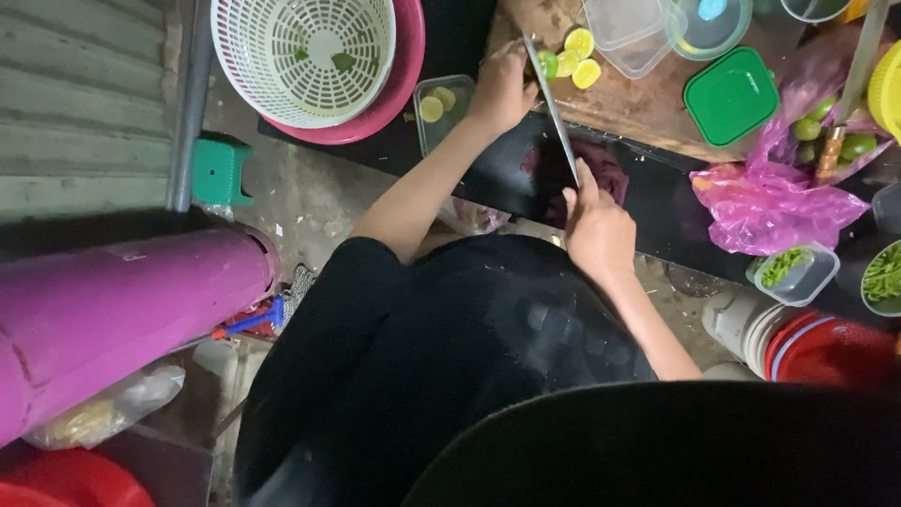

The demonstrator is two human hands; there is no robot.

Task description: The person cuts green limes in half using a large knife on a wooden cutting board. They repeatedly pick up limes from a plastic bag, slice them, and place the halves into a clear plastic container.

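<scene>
My right hand [597,228] grips the handle of a long knife [551,105], whose blade reaches up to a green lime [547,64] on the wooden cutting board [629,99]. The fingers of my left hand [502,86] rest on the board beside that lime, steadying it. Three cut lime halves [578,56] lie face up just right of the blade tip. A clear rectangular tub [441,108] holding two lime halves sits left of my left hand.
A white colander in a pink basin [319,61] stands at the back left. Clear tubs, a green lid [731,96] and a pink bag of whole limes [798,160] fill the right. A magenta cylinder [122,310] lies at left; red buckets stand lower right.
</scene>
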